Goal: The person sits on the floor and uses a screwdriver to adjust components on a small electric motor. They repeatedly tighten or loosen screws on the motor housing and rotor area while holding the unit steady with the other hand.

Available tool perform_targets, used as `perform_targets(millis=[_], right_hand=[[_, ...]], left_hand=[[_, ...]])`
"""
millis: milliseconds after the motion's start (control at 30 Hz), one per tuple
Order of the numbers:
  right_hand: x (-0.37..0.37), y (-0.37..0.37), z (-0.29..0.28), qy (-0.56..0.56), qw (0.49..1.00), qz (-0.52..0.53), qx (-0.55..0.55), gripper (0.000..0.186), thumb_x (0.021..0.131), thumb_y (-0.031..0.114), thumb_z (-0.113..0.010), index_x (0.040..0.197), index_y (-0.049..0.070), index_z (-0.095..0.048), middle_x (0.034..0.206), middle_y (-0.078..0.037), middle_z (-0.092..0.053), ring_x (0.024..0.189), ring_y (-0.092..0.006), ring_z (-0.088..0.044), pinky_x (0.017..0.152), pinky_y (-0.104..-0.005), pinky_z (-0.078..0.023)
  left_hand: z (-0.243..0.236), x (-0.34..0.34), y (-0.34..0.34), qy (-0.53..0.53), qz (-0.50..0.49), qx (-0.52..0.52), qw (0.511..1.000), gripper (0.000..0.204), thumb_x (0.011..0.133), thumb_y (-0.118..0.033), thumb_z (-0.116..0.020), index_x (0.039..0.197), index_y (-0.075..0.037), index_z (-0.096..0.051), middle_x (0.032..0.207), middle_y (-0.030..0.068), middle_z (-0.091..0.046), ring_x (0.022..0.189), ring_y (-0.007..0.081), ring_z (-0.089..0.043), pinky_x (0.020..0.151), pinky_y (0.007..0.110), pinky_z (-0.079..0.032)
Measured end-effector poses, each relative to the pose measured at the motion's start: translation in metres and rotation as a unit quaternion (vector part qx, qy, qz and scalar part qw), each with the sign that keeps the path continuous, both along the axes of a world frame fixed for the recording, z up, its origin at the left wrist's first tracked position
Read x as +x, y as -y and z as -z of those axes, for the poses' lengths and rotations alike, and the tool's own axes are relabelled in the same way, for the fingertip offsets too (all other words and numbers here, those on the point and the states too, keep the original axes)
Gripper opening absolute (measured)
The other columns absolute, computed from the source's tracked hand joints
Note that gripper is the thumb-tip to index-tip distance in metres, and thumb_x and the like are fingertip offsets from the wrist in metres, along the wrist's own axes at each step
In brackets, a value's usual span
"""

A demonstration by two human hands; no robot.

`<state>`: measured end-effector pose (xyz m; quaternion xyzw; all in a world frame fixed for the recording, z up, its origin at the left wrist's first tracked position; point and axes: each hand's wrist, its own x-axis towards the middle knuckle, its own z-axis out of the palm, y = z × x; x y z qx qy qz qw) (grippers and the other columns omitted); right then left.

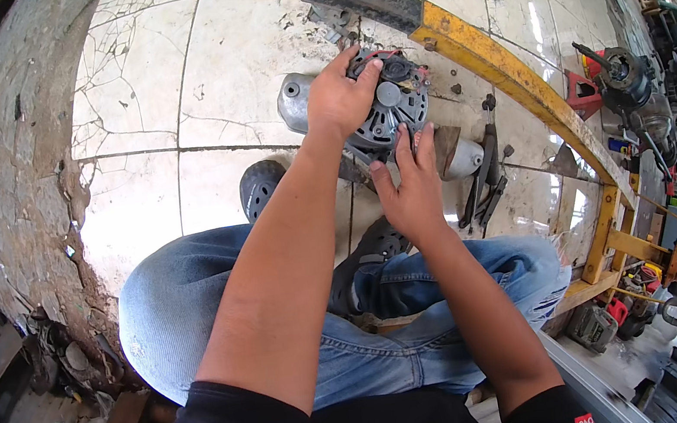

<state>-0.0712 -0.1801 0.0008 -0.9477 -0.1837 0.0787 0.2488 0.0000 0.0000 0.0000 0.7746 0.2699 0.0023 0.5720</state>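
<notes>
A round grey alternator [387,108] with a slotted metal housing rests low over the tiled floor in front of me. My left hand [342,99] grips its upper left edge, thumb on the top face and fingers at the rim. Against the near right part of the housing lie the outstretched fingers of my right hand [414,187], with the thumb spread apart. Dark and reddish parts sit on the alternator's far side. A silver rounded metal piece [293,100] shows to its left, and a similar metal piece [464,159] to its right. What supports the alternator underneath is hidden.
A yellow metal bar [501,69] with a dark end curves along the right side. Black-handled tools [486,176] and small dark parts lie on the floor tiles [236,52]. Farther right stand a dark machine part [625,77] and cluttered shelves. Rough broken concrete [29,188] borders the left.
</notes>
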Motion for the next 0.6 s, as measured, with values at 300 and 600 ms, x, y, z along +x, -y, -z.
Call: perform_targets(millis=[300, 600], right_hand=[[-0.009, -0.005, 0.0, -0.002, 1.0, 0.011, 0.025, 0.071, 0.096, 0.038, -0.062, 0.153, 0.002, -0.04, 0.16, -0.039, -0.018, 0.146, -0.0576, -0.026, 0.113, -0.0579, -0.032], [-0.006, 0.002, 0.007, 0.024, 0.998, 0.002, 0.064, 0.068, 0.097, 0.031, -0.064, 0.152, 0.0, -0.041, 0.156, -0.044, -0.02, 0.145, -0.0589, -0.025, 0.117, -0.0554, -0.03]], left_hand=[[0.001, -0.002, 0.001, 0.026, -0.023, 0.014, 0.999, 0.063, 0.091, -0.05, -0.067, 0.136, -0.007, -0.062, 0.113, 0.0226, -0.072, 0.108, 0.0369, -0.069, 0.095, 0.042, -0.052], [-0.006, -0.001, 0.002, -0.018, -0.003, -0.019, 1.0, 0.063, 0.092, -0.05, -0.067, 0.136, -0.006, -0.062, 0.117, 0.0226, -0.071, 0.111, 0.0377, -0.067, 0.095, 0.042, -0.052]])
